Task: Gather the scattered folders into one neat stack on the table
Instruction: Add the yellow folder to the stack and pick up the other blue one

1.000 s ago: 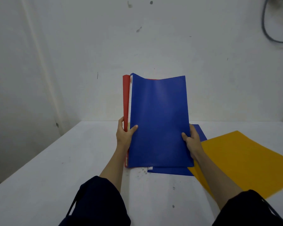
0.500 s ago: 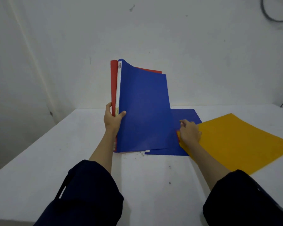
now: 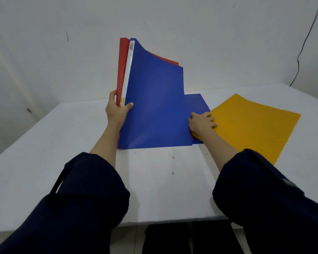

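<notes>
The left hand (image 3: 117, 111) is gripping two folders together near their spine side, thumb on the front and fingers wrapped behind: a blue folder (image 3: 154, 107) in front and a red folder (image 3: 122, 70) behind it. Both are standing nearly upright with their lower edges resting on the bench (image 3: 62, 143). The right hand (image 3: 202, 121) is lying palm down with fingers loosely spread, pressing on the near corner of the yellow folder (image 3: 250, 125); whether it is pinching that corner cannot be told. A second blue folder (image 3: 196, 103) is lying flat, partly under the upright pair and under the yellow folder's corner.

Risks:
- The upright covers are bowing at the top. With only a one-sided grip, the free edges are likely to flop or the red folder is likely to slide out of line.
- Dragging the yellow folder is likely to carry the flat blue folder with it, since the two are overlapping.
- The smooth covers are probably slippery against each other, so the stack may skew when laid down.

Clearances:
- The yellow folder's near-right corner is lying close to the bench's front edge; pulling it toward the body risks overhang.
- Open bench surface is lying to the left of and in front of the upright pair, giving room for laying the stack flat.
- The wall is standing well behind the folders.
</notes>
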